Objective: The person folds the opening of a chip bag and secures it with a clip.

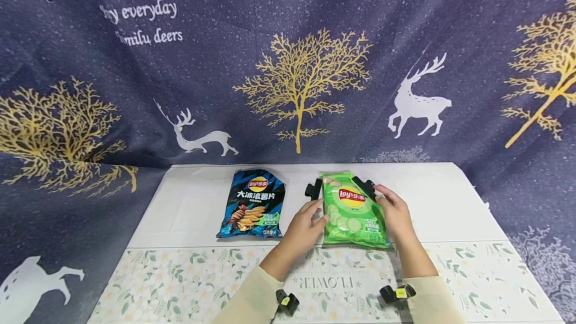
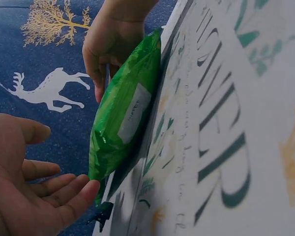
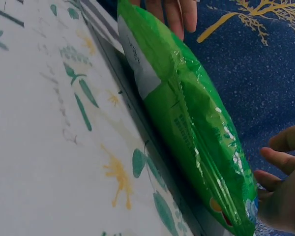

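In the head view, a green bag of Lay's potato chips [image 1: 348, 214] lies face up on the white part of the table. My left hand [image 1: 306, 226] is at its left edge; in the left wrist view that hand's fingers [image 2: 64, 196] are loosely extended, the tips near the bag's end. Along the right edge is my right hand [image 1: 396, 214], its index finger near a black clip-like piece [image 1: 365, 187] at the bag's upper right. Another black piece [image 1: 313, 190] sits by the upper left edge. Whether the fingers touch the bag is hard to tell.
A blue and black bag of Lay's chips [image 1: 253, 205] lies to the left on the white surface. A floral mat [image 1: 193, 274] covers the table's near part. Behind the table hangs a dark blue cloth [image 1: 216, 64] with deer and trees.
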The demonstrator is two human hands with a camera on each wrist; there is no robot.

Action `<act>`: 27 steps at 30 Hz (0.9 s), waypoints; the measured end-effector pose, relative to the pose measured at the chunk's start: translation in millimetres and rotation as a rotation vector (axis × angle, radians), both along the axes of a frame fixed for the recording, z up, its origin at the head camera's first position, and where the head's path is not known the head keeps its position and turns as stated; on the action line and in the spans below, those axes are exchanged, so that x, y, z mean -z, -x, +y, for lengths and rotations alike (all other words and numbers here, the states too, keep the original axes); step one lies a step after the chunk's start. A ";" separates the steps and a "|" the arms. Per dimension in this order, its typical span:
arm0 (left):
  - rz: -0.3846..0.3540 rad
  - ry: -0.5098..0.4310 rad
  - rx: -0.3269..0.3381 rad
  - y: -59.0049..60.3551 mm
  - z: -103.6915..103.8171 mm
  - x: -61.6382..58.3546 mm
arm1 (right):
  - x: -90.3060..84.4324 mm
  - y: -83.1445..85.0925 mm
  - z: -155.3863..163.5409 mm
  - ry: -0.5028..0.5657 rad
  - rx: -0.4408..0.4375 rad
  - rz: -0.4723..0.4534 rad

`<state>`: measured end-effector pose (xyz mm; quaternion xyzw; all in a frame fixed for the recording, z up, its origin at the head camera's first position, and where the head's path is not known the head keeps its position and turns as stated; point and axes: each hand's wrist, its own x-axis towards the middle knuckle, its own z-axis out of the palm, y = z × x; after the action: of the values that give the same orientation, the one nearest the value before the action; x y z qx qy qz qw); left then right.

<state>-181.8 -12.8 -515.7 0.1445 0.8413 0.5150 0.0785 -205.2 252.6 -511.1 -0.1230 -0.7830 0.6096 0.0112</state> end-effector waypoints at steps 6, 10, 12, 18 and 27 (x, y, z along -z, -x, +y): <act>0.015 -0.008 -0.013 1.3 -1.0 -4.3 | -6.2 -2.7 -3.5 0.012 0.005 0.028; 0.007 -0.013 -0.022 0.9 -1.7 -7.4 | -7.4 -3.0 -7.3 0.033 -0.007 0.058; -0.001 -0.020 -0.026 0.6 -2.1 -8.6 | -7.5 -2.3 -9.5 0.040 -0.019 0.069; -0.010 -0.025 -0.030 0.4 -4.2 -11.6 | -7.8 -0.3 -15.8 0.042 -0.043 0.080; -0.011 -0.065 -0.080 3.6 -9.8 -13.6 | -8.5 -0.5 -22.4 0.063 -0.079 0.110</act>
<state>-185.4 -22.7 -502.1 0.1106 0.8288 0.5455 0.0578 -204.7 230.1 -502.6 -0.0588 -0.7659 0.6397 0.0262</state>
